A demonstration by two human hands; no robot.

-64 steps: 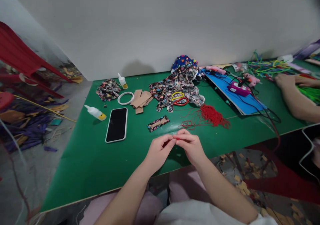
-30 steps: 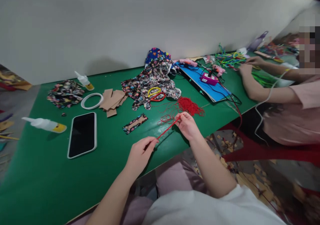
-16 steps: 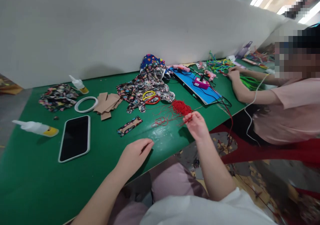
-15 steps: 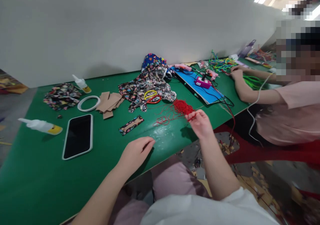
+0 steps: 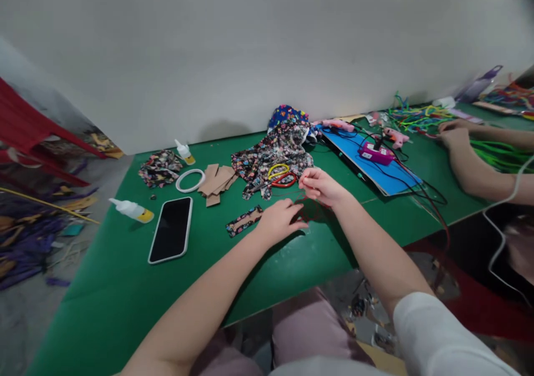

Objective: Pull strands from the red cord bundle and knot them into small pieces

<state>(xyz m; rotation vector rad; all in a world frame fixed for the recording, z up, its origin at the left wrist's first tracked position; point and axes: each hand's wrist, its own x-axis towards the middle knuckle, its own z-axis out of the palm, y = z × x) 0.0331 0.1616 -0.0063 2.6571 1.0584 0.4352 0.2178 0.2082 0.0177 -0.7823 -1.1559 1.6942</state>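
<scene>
My left hand (image 5: 280, 220) is low over the green table, palm down, its fingers spread at the edge of the loose red thread (image 5: 309, 208). Just above the thread, my right hand (image 5: 319, 186) is closed in a pinch on a bit of red thread at the fingertips. Most of the red pile is hidden behind my right hand and forearm. A floral fabric strip with a brown card piece (image 5: 245, 220) lies by my left wrist, partly covered. Scissors with yellow and red handles (image 5: 284, 180) rest on crumpled floral fabric (image 5: 273, 152) beyond my hands.
To the left are a phone (image 5: 171, 230), glue bottles (image 5: 132, 211), a white ring (image 5: 190, 181) and brown card strips (image 5: 217, 180). A blue folder (image 5: 386, 174) with a purple power adapter (image 5: 376, 153) and cables lies right. Another person's arms (image 5: 469, 159) are farther right.
The red cord earlier stretched between both hands went to the right hand, which moved to the red pile. The left hand has since moved forward to the thread and opened. The view swung right, then back left.
</scene>
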